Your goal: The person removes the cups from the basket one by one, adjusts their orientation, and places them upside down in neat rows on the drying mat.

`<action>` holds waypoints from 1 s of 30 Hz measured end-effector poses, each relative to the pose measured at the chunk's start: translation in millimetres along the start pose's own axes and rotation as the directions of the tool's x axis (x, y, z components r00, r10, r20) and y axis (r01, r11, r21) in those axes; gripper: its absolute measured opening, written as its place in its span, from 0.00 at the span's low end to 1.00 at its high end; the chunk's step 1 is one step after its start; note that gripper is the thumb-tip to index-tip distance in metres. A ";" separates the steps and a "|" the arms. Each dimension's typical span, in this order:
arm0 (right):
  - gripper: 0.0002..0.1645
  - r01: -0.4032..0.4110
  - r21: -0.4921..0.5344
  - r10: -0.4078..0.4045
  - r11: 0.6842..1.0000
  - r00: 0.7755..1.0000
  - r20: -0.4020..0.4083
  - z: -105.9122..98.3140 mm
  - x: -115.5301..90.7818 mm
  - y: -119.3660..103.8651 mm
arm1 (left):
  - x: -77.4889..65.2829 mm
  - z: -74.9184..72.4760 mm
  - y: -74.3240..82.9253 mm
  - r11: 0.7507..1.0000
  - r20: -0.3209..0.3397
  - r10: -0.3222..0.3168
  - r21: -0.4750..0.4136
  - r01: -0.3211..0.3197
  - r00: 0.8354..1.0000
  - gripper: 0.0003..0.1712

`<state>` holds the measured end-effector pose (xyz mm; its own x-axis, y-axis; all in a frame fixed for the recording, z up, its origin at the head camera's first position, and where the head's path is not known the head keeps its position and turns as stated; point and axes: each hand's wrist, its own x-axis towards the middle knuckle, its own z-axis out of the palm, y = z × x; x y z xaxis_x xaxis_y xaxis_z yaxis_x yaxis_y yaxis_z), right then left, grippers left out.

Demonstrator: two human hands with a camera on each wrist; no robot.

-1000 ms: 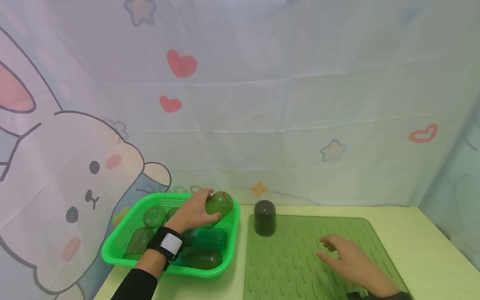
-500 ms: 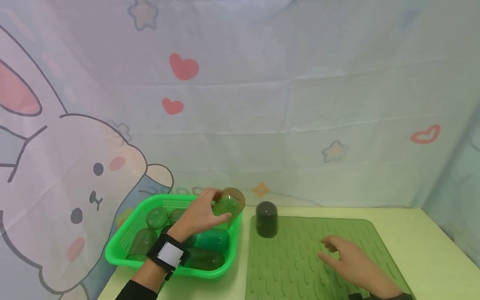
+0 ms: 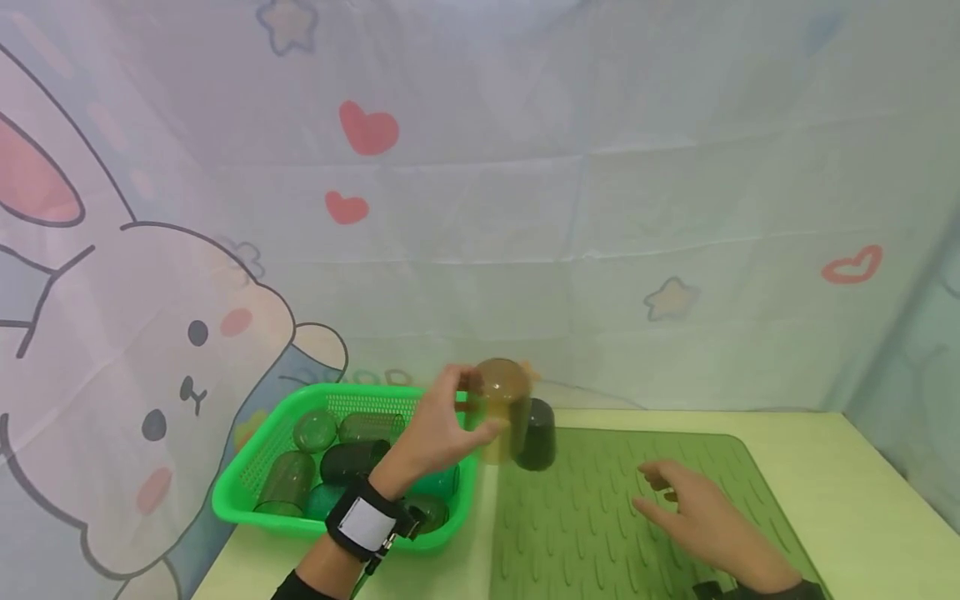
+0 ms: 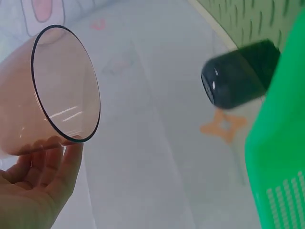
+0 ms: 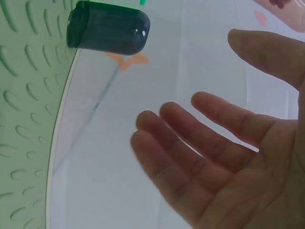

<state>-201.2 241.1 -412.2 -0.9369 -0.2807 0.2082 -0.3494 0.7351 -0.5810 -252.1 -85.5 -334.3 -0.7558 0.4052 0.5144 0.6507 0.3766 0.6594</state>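
My left hand (image 3: 438, 425) grips a clear amber-brown glass cup (image 3: 504, 404) by its side, thumb in front and fingers behind. The cup hangs in the air at the basket's right rim, closed end up; its open rim faces the camera in the left wrist view, where the cup (image 4: 66, 90) looks pinkish. Behind it a dark grey cup (image 3: 542, 437) stands upside down at the back left corner of the green ridged mat (image 3: 600, 517), partly covered. Over the mat's right part hovers my right hand (image 3: 697, 521), fingers loosely bent, nothing in it.
A bright green plastic basket (image 3: 225, 504) stands on the left of the pale table (image 3: 847, 492). Several see-through cups lie in it, among them a black one (image 3: 352, 461) and a greenish one (image 3: 315, 431). A printed cloth (image 3: 480, 208) hangs behind the table.
My left hand has lifted the amber-brown cup out of the basket and carried it to the right, turning it more upright. The right hand has hardly moved.
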 end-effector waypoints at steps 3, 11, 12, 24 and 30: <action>0.31 0.040 0.009 -0.039 0.999 0.997 -0.065 1.4 -2.7 -3.0 | -4.1 16.7 5.8 0.997 0.003 -0.012 -0.079 0.012 1.000 0.31; 0.29 0.191 0.073 -0.172 0.979 0.962 -0.212 8.4 -6.2 -14.4 | -15.9 66.1 5.2 0.943 -0.018 -0.075 -0.326 0.065 0.997 0.28; 0.29 0.207 0.088 -0.184 0.974 0.958 -0.220 9.0 -6.4 -16.3 | -16.7 71.6 4.0 0.934 -0.020 -0.089 -0.348 0.077 0.996 0.28; 0.43 0.283 0.216 -0.232 0.935 0.944 -0.233 21.6 -1.3 -26.0 | -26.1 123.0 1.3 0.765 0.049 -0.195 -0.618 0.183 0.980 0.26; 0.47 0.223 0.179 -0.183 0.958 0.959 -0.218 23.6 -1.6 -27.1 | -28.2 136.0 2.1 0.762 0.081 -0.172 -0.621 0.185 0.982 0.27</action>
<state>-190.0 207.1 -415.4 -0.8366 -0.2691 0.4771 -0.5422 0.5309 -0.6513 -219.4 17.2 -422.0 -0.8480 0.4004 0.3472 0.3106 -0.1554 0.9378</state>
